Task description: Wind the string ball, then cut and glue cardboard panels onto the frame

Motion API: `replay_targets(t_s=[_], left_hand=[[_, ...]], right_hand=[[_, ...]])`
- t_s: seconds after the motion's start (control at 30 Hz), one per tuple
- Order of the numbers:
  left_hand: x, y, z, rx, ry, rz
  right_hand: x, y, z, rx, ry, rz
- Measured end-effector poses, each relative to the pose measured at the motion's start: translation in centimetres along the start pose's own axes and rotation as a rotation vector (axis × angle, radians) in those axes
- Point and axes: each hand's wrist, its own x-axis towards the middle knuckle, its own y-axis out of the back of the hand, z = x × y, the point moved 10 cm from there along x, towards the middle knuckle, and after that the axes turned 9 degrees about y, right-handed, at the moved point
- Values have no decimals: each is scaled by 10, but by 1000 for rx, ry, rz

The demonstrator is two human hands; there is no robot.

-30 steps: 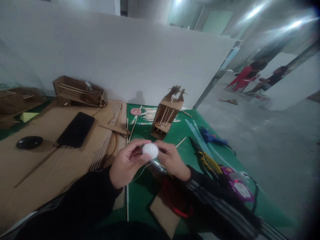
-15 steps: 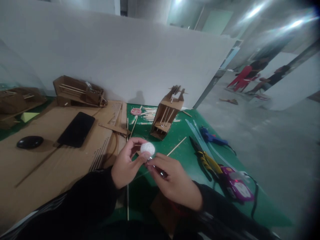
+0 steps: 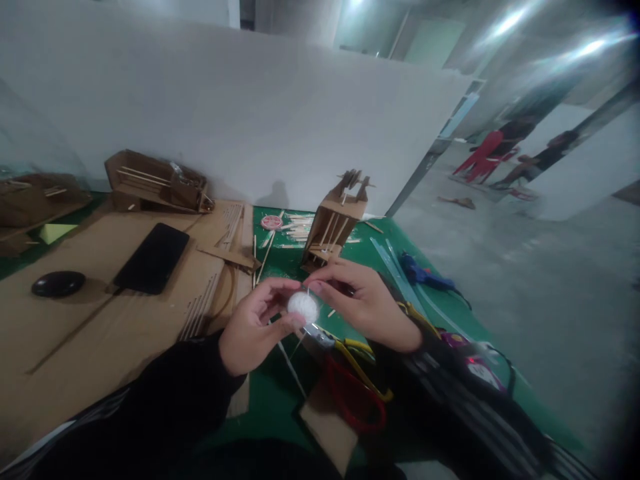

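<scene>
A small white ball (image 3: 303,307), seemingly wound thread, sits between the thumb and fingers of my left hand (image 3: 255,323), which is closed around it. Above the ball, my right hand (image 3: 367,300) pinches a short, thin white strand (image 3: 309,291) at the ball's top. Below my hands lies a tool with a silver head (image 3: 320,335) and yellow handles (image 3: 367,377); part of it is behind my right wrist. Next to it a red loop-shaped handle (image 3: 356,400) shows dimly. A pale strand (image 3: 293,369) runs down beneath the ball.
A cardboard frame with sticks (image 3: 333,230) stands behind my hands. Loose sticks (image 3: 299,230) and a pink disc (image 3: 272,223) lie beyond. A phone (image 3: 153,259) and a mouse (image 3: 59,284) rest left on cardboard. To the right are a blue glue gun (image 3: 425,272) and a purple device (image 3: 483,370).
My right hand has risen from below the ball to its top and no longer holds the dark, shiny tool. The ball has moved slightly right and down. The yellow-handled tool now shows below.
</scene>
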Motion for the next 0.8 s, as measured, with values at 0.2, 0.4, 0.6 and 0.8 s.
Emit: replay_targets(t_s=[0.2,0.4,0.6,0.8], left_hand=[[0,-2,5,-53,5,-22],[1,2,5,-1,-7,40],[-2,8,8,242,-44,155],[-1,8,2,226,-4,153]], right_hand=[[-8,-20,41,218,-129,74],[-27,-42,46,166,-135,81],[-41,-54,22,48,-108,25],[-49,-53,-13,-105,-12,-104]])
